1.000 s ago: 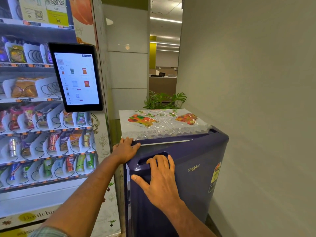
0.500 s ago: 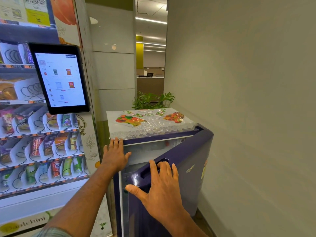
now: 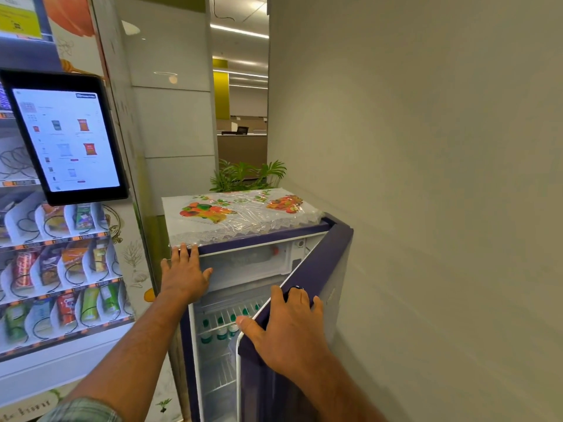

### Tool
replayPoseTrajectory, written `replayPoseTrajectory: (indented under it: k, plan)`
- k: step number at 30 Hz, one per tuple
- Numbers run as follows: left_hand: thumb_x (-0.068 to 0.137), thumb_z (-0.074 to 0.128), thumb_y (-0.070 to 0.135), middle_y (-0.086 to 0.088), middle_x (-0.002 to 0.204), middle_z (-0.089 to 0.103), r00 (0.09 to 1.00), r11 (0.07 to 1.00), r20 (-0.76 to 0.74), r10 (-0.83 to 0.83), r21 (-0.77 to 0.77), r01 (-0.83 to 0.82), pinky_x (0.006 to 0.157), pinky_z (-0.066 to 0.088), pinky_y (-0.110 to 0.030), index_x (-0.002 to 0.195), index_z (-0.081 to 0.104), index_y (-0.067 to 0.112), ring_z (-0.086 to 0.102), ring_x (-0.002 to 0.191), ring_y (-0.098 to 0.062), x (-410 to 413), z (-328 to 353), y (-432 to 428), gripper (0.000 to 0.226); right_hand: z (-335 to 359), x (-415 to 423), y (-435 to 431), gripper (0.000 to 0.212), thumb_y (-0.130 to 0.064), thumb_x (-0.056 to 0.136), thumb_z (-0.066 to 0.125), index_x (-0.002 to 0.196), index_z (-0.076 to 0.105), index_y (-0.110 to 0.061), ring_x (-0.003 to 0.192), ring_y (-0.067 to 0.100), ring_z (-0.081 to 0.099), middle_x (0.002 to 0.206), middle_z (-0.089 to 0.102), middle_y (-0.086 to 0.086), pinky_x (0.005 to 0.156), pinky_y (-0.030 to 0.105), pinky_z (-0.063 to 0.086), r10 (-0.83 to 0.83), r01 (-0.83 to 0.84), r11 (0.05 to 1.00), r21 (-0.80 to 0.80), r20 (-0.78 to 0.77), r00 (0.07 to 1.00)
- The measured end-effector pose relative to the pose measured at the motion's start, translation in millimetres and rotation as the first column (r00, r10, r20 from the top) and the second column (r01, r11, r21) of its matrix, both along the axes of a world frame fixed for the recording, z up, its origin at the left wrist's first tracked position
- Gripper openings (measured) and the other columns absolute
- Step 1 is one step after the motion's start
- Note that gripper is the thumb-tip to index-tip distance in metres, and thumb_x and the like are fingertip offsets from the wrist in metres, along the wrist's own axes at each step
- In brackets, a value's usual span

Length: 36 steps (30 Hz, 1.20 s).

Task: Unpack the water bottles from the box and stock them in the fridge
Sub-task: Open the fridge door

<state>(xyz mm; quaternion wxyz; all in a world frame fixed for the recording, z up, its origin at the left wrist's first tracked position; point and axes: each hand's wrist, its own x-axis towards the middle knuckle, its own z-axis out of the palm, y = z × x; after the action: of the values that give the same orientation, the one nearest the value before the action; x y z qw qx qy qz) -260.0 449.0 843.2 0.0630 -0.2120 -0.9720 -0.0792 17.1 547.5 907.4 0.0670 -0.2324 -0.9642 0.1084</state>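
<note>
Head camera: at far left, a glass-fronted snack vending machine (image 3: 61,284) shows rows of coloured packets in wire coils, with a black-framed touchscreen tablet (image 3: 65,137) lit on its front. Beside it, the person's left hand (image 3: 184,274) lies flat, fingers straight, against the top front corner of a small dark-blue single-door fridge (image 3: 265,236). The fridge's top carries a clear plastic cover printed with fruit (image 3: 237,211). Inside, below a frosted freezer flap (image 3: 253,263), several clear plastic water bottles with green caps (image 3: 221,332) stand on a white wire shelf (image 3: 224,315), partly hidden by the door's edge. The right hand (image 3: 289,330) grips the top of the dark-blue fridge door (image 3: 323,257), fingers curled over its rim and thumb spread along the inner edge. A green palm-leaved plant (image 3: 246,175) stands behind the fridge, and a plain off-white wall (image 3: 441,208) runs just beside the open door. Half a second earlier the door stood only ajar and the bottles were out of sight; the left hand has kept its place.
</note>
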Motion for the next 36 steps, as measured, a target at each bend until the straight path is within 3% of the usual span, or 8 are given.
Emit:
replayPoseTrajectory:
  k: [3,8,15,20,29,36]
  plan:
    - [0.108,0.035,0.056,-0.014,0.173,-0.005,1.000,1.000,0.005,0.015,0.000,-0.015,0.127,0.006,-0.057,0.166,0.000,0.015,-0.006,0.160,-0.035,1.5,0.4,3.4,0.079,2.1,9.6,0.5,0.081,-0.071,0.091,0.031,0.151,0.023,-0.018,0.145,0.032,0.020,0.153,0.031,0.014,0.119,0.055,0.008,-0.028,0.028,0.999,-0.014,-0.005,1.000]
    - [0.108,0.035,0.055,-0.015,0.173,-0.004,1.000,1.000,0.005,0.027,-0.003,-0.027,0.127,0.007,-0.057,0.166,0.000,0.015,-0.005,0.160,-0.036,3.1,0.5,6.0,0.079,0.3,23.2,3.2,0.071,-0.062,0.092,0.034,0.149,0.026,-0.021,0.141,0.029,0.026,0.149,0.035,0.008,0.119,0.053,0.010,-0.037,0.036,0.999,-0.031,-0.043,0.998]
    - [0.107,0.035,0.056,-0.016,0.173,-0.004,0.999,0.999,0.004,0.033,-0.002,-0.033,0.128,0.009,-0.057,0.166,0.001,0.016,-0.004,0.160,-0.037,6.1,1.5,7.6,0.079,-1.2,33.5,8.0,0.074,-0.051,0.084,0.022,0.151,0.026,-0.018,0.143,0.028,0.026,0.150,0.036,0.010,0.121,0.050,0.006,-0.086,0.083,0.995,-0.051,-0.053,0.995]
    - [0.107,0.037,0.055,-0.016,0.173,-0.004,1.000,1.000,-0.014,0.028,-0.011,-0.028,0.128,0.009,-0.057,0.166,0.001,0.016,-0.004,0.160,-0.037,6.0,0.7,8.2,0.079,1.6,44.7,16.6,0.063,-0.040,0.097,0.039,0.152,0.023,-0.014,0.141,0.029,0.029,0.148,0.037,0.010,0.123,0.046,0.010,-0.107,0.106,0.994,-0.030,-0.031,0.994]
    - [0.107,0.040,0.053,-0.020,0.172,0.003,0.996,0.999,-0.077,0.039,0.027,-0.037,0.127,0.009,-0.056,0.165,0.009,0.013,0.000,0.159,-0.040,11.7,-5.0,16.6,0.077,7.7,79.6,40.8,0.056,-0.017,0.084,0.046,0.138,0.036,-0.008,0.129,0.028,0.041,0.136,0.048,0.011,0.118,0.039,0.023,-0.163,0.163,0.987,0.009,0.006,0.987]
    - [0.106,0.039,0.053,-0.021,0.172,0.004,0.995,0.998,-0.090,0.049,0.043,-0.045,0.127,0.010,-0.057,0.166,0.011,0.015,0.002,0.159,-0.041,13.0,-7.9,23.2,0.076,13.2,110.1,69.5,0.060,-0.014,0.088,0.053,0.143,0.030,-0.010,0.125,0.025,0.046,0.135,0.049,0.007,0.111,0.040,0.030,-0.282,0.271,0.952,0.145,0.067,0.957]
